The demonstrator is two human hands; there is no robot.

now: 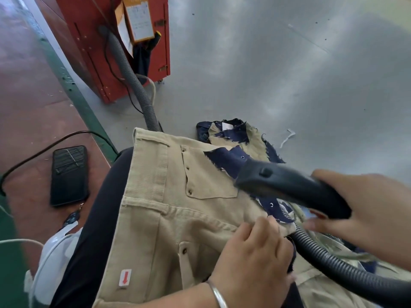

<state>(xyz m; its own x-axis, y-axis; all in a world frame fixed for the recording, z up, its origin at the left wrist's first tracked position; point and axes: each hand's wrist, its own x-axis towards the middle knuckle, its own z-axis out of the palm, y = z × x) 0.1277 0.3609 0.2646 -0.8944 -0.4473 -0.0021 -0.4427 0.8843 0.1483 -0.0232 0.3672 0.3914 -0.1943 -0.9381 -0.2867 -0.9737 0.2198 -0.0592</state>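
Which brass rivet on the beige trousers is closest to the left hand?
The lone rivet low on the trousers, beside the left hand; the other three run along the pocket edge, farther up.

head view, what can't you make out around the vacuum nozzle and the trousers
All in the head view:
- vacuum nozzle: its mouth faces the navy lining; its own body hides whether they touch.
- right hand: fingers motion-blurred, wrist cut off by the right edge.
- left hand: fingertips tucked under on the trousers, so the grip is unclear.
- label on the red machine: print too small to read.
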